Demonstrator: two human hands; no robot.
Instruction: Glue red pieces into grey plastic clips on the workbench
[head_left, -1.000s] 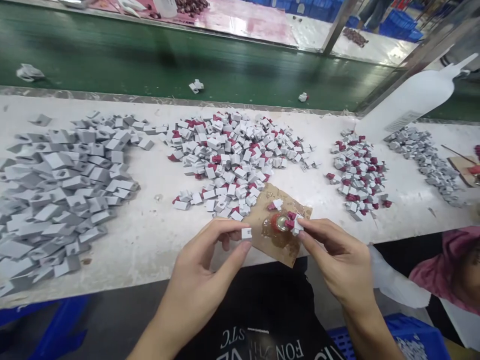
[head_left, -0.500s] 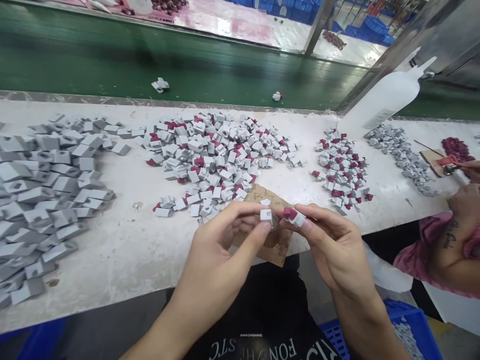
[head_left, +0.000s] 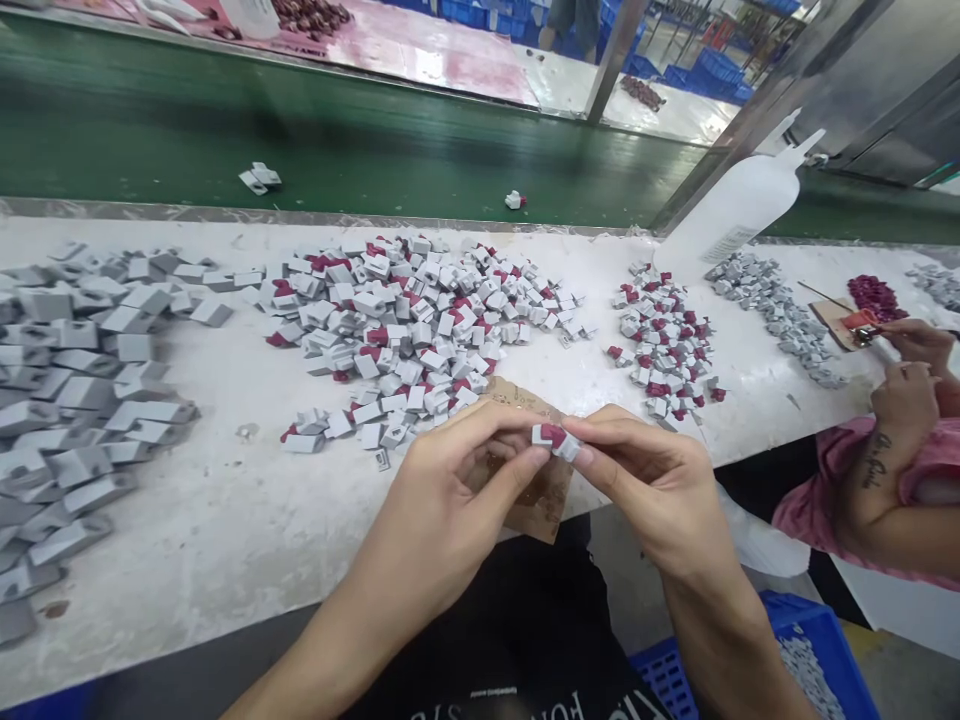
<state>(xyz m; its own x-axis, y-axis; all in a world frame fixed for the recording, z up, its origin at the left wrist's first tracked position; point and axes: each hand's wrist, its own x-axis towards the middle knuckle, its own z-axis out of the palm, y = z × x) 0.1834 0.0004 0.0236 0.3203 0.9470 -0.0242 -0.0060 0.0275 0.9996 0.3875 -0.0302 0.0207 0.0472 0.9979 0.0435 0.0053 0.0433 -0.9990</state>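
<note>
Between thumb and fingers, my left hand [head_left: 457, 480] pinches a small grey plastic block [head_left: 540, 436]. My right hand [head_left: 649, 480] grips a small grey-and-dark-red plastic piece [head_left: 564, 441]. The two pieces touch, the red part against the block, in front of my chest. Beneath my hands a brown card [head_left: 551, 510] with wet, glossy smears lies at the table edge, partly hidden by my fingers. Just beyond, a heap of grey-and-red pieces [head_left: 405, 320] spreads over the white table [head_left: 247, 520].
Larger grey blocks [head_left: 82, 400] are piled at left. To the right are a smaller pile of grey-and-red pieces [head_left: 664, 345], a leaning white squeeze bottle [head_left: 739, 210] and a co-worker's hands [head_left: 911, 370]. A green conveyor belt [head_left: 390, 160] runs behind. A blue crate [head_left: 832, 640] stands below.
My hands have come together, and the red-and-grey piece now meets the grey block instead of being apart from it. The whole view has shifted slightly.
</note>
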